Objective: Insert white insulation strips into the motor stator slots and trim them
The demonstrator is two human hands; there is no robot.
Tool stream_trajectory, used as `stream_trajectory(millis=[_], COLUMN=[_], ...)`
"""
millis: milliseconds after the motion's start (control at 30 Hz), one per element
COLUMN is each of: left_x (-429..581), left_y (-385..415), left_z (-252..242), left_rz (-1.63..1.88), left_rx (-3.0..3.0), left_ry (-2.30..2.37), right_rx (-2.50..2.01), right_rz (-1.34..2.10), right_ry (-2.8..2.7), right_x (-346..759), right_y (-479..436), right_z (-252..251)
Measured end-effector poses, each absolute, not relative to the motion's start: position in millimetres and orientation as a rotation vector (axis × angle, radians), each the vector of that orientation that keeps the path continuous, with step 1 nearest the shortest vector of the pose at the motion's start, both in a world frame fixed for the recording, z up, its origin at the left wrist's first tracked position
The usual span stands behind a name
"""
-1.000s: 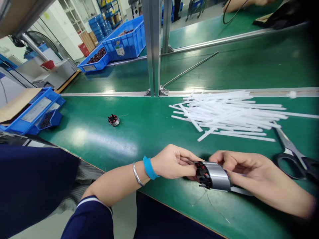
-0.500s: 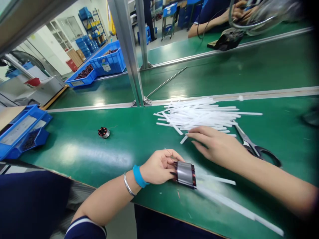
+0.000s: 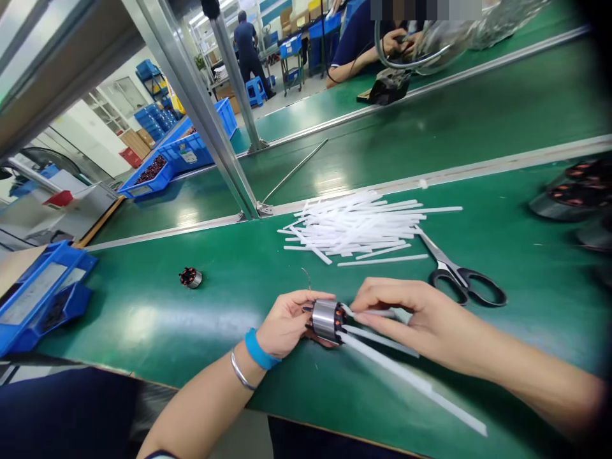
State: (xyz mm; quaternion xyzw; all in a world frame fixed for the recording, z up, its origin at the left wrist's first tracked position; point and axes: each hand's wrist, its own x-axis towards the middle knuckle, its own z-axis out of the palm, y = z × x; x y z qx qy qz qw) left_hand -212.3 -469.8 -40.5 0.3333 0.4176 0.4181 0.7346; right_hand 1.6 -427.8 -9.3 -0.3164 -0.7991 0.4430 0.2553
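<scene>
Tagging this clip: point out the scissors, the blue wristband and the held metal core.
Scissors point(image 3: 451, 266), head view, metal near the pivot.
Blue wristband point(image 3: 260, 350), head view, middle of its band.
Metal core point(image 3: 326, 320), head view, silvery outer side.

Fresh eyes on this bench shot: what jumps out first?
Probably the heap of white strips, bright against the green bench. Next, nearer the viewer, the stator in the left hand, with long strips jutting rightward and the right hand pinching one. Black-handled scissors lie beside the heap's right end.
</scene>
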Motion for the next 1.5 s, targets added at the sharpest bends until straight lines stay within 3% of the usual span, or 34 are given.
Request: stream_trajectory(millis=[333, 467, 633, 833, 967, 1233, 1500], left_x=[-212.9, -209.3, -207.2, -209.1, -205.5, -201.3, -199.7], left_y=[-469.0, -474.1, -477.0, -474.0, -474.7, -479.9, -480.8], left_z=[-40.5, -42.7, -47.9, -52.2, -52.3, -45.4, -48.4], left_rz=[0.874, 0.859, 0.876, 0.911, 0.937, 0.996, 0.939], left_rx=[0.683, 0.708, 0.715, 0.725, 0.831, 1.067, 0.939], left_ry=[0.899, 0.931, 0.978, 0.951, 1.071, 1.202, 1.129], right_rx=[-0.916, -1.128, -1.342, -1.387, -1.351, -1.158, -1.067], right_rz=[1.375, 1.291, 1.479, 1.544, 1.529, 1.615, 1.607], right_ry=[-1.994, -1.854, -1.625, -1.307, -1.343, -1.741, -1.812], right_x=[7.0, -8.9, -17.4, -6.4, -6.0, -14.3, -12.5], right_y=[-429.1, -434.7, -432.4, -435.0, -438.7, -432.4, -429.0], right_z=[-10.6, -19.5, -23.9, -63.8, -78.7, -62.6, -49.2])
